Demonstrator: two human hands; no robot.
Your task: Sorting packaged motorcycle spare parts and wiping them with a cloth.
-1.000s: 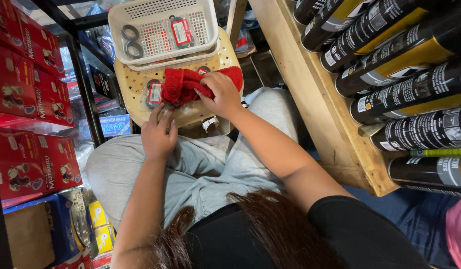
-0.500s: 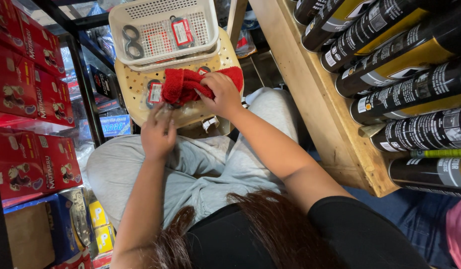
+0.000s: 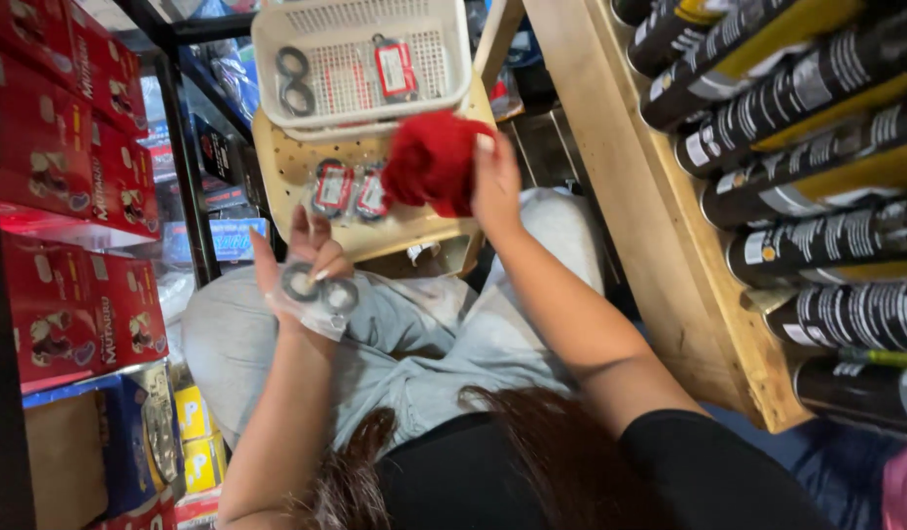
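Left hand (image 3: 306, 257): raised above the lap, grip clamped on a clear plastic packet holding two dark rubber rings (image 3: 316, 292); thumb and fingers pinch its upper edge, and the packet hangs just below the fingertips, over the grey trouser leg (image 3: 424, 344).

Right hand (image 3: 496, 186): grip closed on a bunched red cloth (image 3: 432, 160), held up over the near edge of the stool.

Pale perforated wooden stool (image 3: 286, 186), serving as the worktop: carries two red-labelled packets of rings (image 3: 349, 188), lying side by side just left of the cloth.

Cream slotted plastic basket (image 3: 443, 49): stands on the far part of the stool; holds a loose pair of dark rings (image 3: 294, 80) at the left and one red-labelled packet (image 3: 394, 67) at the right.

Surroundings: stacked red cardboard boxes (image 3: 51, 147) on the left; a light wooden rack (image 3: 620, 196) on the right, loaded with black-and-yellow cylindrical cans (image 3: 806, 147) lying on their sides.
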